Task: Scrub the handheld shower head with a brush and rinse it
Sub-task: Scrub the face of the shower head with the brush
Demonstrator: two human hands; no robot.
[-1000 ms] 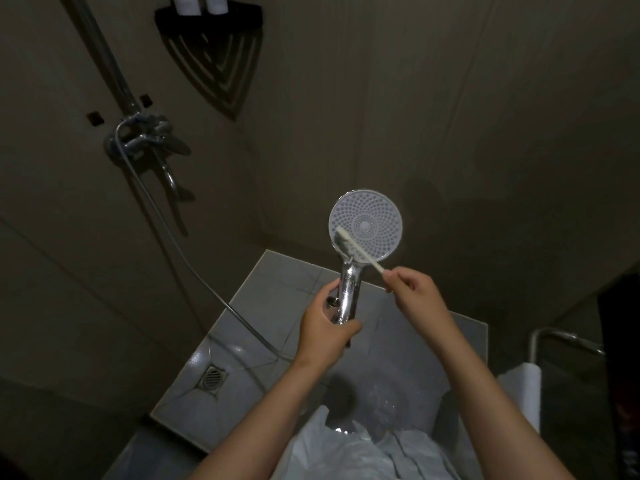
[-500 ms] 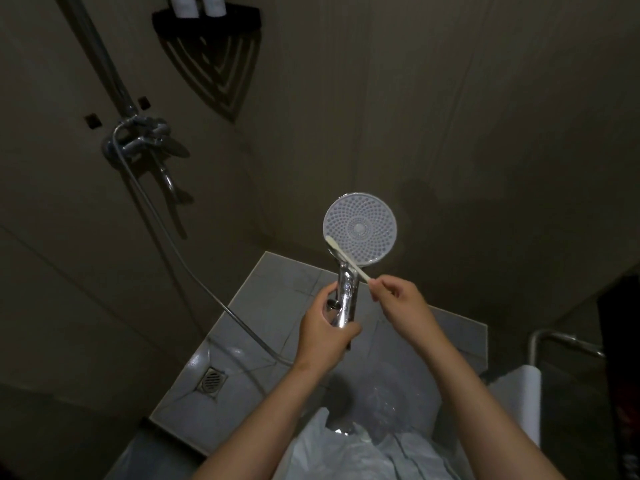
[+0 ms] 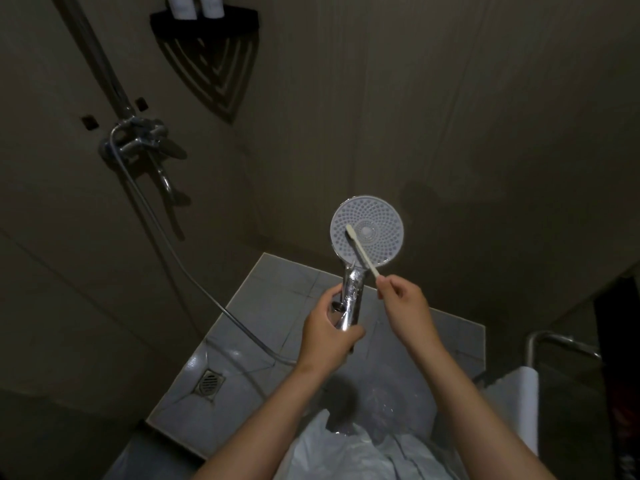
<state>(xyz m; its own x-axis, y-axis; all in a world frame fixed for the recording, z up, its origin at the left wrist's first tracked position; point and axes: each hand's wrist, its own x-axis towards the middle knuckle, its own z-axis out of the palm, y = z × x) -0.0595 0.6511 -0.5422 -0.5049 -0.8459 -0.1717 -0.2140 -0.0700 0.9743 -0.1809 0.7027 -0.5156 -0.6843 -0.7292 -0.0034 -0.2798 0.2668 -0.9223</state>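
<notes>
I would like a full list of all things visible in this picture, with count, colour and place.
shower head: 1, white face, chrome handle, centre, held up
brush: 1, cream, lying across the shower head face
hose: 1, silver, from the mixer tap down toward the handle
mixer tap: 1, chrome, left wall
riser pipe: 1, chrome, above the mixer tap
corner shelf: 1, black, top, holding 2 white bottles
floor drain: 1, metal, lower left floor
rail: 1, chrome, right edge
towel: 1, white, below the rail
left hand: 1, gripping the handle
right hand: 1, pinching the brush
</notes>
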